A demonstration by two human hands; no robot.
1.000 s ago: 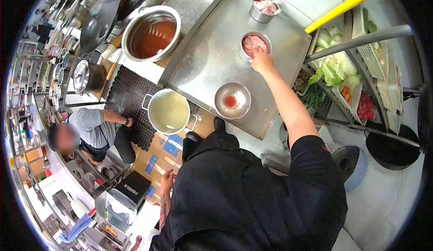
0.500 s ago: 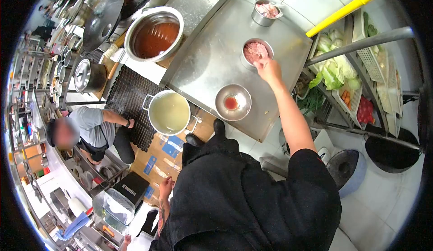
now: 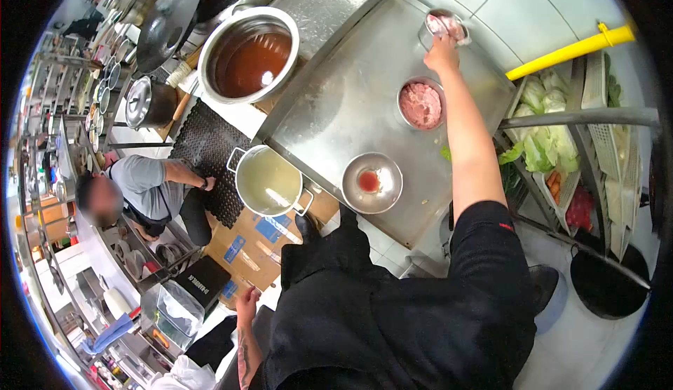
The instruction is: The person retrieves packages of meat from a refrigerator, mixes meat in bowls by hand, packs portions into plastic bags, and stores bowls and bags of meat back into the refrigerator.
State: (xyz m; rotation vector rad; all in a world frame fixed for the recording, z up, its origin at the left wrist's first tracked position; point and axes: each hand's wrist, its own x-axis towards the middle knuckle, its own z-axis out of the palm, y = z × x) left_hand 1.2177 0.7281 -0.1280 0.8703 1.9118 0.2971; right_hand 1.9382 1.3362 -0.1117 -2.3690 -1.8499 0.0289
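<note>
My right hand (image 3: 442, 56) reaches to the far side of the steel table (image 3: 315, 102). Its fingers are closed at the near rim of a small metal container (image 3: 425, 37) that holds pale pink meat pieces (image 3: 449, 27); the fingertips are partly hidden. Nearer to me, below that hand, sits a metal bowl with pink minced meat (image 3: 421, 105). A wider steel bowl (image 3: 389, 195) with a little red liquid (image 3: 369, 181) rests near the front edge. My left hand (image 3: 247, 304) hangs low at my left side, fingers loosely curled, and nothing shows in it.
A large pot (image 3: 306, 200) of pale liquid stands left of the table, with a pot of reddish-brown liquid (image 3: 254, 65) behind it. On the right are vegetable crates (image 3: 594, 153), a rail (image 3: 575, 118) and a yellow pipe (image 3: 571, 51). A person (image 3: 144, 186) crouches at left.
My right hand has left the minced meat and moved farther back to the small container of meat pieces. The view has shifted slightly. My left hand stays low at my side.
</note>
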